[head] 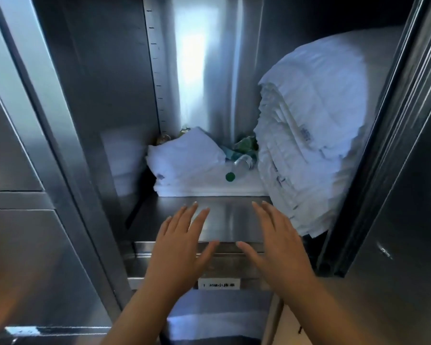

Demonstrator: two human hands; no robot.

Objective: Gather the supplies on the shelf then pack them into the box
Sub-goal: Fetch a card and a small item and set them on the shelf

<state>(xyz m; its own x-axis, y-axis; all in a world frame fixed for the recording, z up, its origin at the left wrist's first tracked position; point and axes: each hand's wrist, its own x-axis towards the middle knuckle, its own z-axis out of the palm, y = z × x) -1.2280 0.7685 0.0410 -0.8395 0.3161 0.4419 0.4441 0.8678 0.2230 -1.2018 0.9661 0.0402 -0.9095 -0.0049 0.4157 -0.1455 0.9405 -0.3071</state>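
A steel cabinet shelf [224, 220] lies in front of me. At its back left sits a low stack of folded white towels [187, 163]. A clear plastic bottle with a green cap [237, 168] lies on its side on the towels. A tall pile of folded white linen [316, 145] fills the right side and leans over. Green wrapped items [245, 144] show behind the bottle. My left hand [182, 247] and my right hand [275, 245] hover palm-down with straight, spread fingers over the shelf's front edge, holding nothing. No box is in view.
Steel cabinet walls and an open door frame [383, 170] close in both sides. A white label [219, 285] is stuck below the shelf's front lip. A lower shelf with pale folded cloth [217, 319] shows underneath. Closed steel doors [23, 170] stand at left.
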